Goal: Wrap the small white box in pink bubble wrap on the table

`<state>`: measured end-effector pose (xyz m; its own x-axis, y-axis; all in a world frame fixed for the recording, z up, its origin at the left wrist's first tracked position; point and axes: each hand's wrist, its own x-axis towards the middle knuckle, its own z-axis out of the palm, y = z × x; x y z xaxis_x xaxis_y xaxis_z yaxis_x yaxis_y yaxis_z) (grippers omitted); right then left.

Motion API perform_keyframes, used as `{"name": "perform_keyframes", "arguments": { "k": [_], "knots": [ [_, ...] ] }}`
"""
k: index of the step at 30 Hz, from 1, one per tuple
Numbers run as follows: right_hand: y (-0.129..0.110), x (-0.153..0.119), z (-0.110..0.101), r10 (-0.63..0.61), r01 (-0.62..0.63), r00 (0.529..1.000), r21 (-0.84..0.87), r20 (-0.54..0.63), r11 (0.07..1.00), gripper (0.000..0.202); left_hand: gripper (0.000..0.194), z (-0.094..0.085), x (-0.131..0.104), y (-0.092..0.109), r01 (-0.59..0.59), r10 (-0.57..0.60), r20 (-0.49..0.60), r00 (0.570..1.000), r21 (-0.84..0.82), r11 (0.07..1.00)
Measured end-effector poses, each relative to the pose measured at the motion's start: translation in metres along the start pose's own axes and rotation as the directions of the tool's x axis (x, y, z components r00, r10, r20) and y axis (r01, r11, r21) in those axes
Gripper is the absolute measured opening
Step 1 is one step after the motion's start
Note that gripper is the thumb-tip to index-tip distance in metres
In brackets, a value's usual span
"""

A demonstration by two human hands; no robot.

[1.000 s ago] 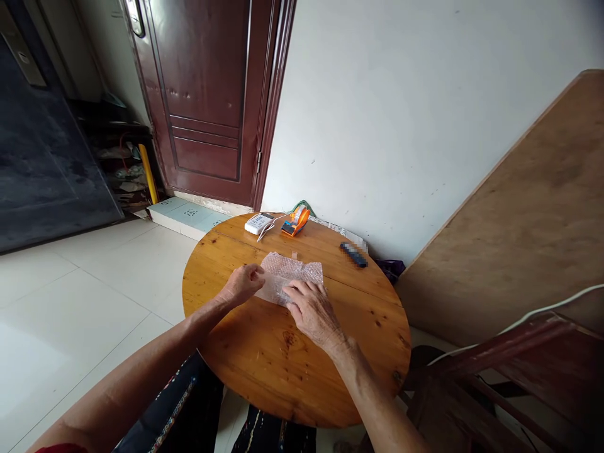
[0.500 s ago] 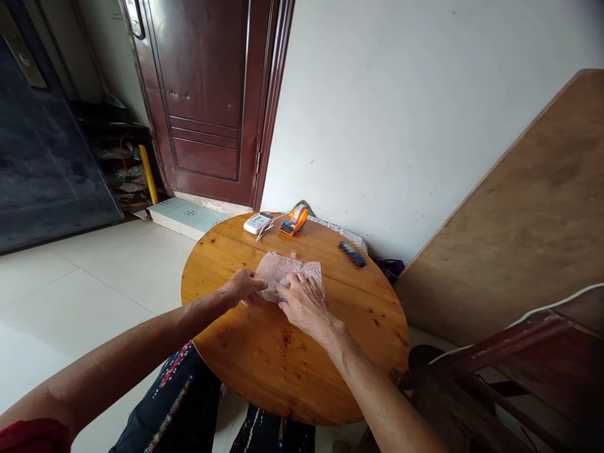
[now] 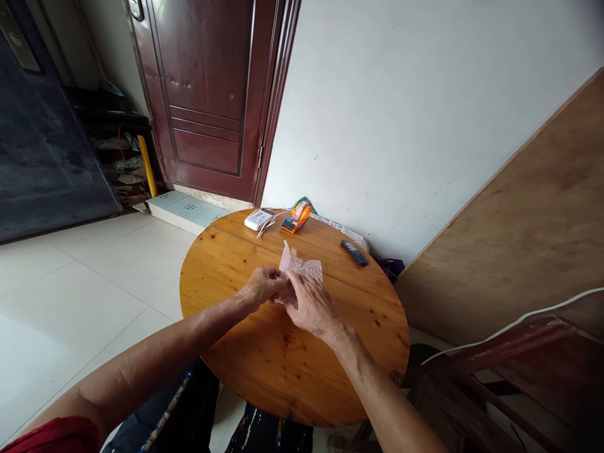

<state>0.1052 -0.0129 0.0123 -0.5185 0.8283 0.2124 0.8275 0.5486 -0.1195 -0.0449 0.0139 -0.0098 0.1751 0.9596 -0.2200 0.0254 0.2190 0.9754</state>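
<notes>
A sheet of clear bubble wrap (image 3: 310,268) lies on the round wooden table (image 3: 264,365), its left side folded up and standing on edge. My left hand (image 3: 264,284) pinches that raised left edge between thumb and fingers. Across the middle of the sheet rests my right hand (image 3: 309,302), fingers pointing forward and pressing down on the wrap. What lies under the right palm is hidden. A short strip of tape (image 3: 293,252) seems to stick up at the sheet's far edge.
Toward the table's back stand an orange tape dispenser (image 3: 296,218) and a white power strip (image 3: 259,219) with its cord. A dark, pixelated object (image 3: 353,252) lies at the right. Behind are a white wall and a dark red door (image 3: 207,94).
My left hand has moved right and lifted the left side of the bubble wrap, folding it toward the middle. My right hand stays on the sheet with little shift.
</notes>
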Motion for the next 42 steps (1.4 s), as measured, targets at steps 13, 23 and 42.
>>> {"name": "perform_keyframes", "arguments": {
  "k": [13, 23, 42],
  "knots": [
    [0.045, -0.028, 0.013, 0.423, -0.254, 0.858, 0.473, -0.293, 0.843, 0.032, 0.018, 0.001, -0.012, 0.012, -0.367, 0.3, 0.235, 0.925, 0.76, 0.537],
    [0.062, -0.037, 0.033, 0.73, -0.605, 0.684, 0.552, -0.009, 0.573, 0.068, 0.027, 0.001, -0.002, -0.02, -0.474, 0.473, 0.207, 0.857, 0.675, 0.565],
    [0.043, -0.019, 0.034, 0.746, -0.583, 0.651, 0.723, 0.142, 0.371, 0.067, 0.025, 0.007, -0.011, -0.031, -0.488, 0.508, 0.202, 0.837, 0.694, 0.529]
  ]
}}
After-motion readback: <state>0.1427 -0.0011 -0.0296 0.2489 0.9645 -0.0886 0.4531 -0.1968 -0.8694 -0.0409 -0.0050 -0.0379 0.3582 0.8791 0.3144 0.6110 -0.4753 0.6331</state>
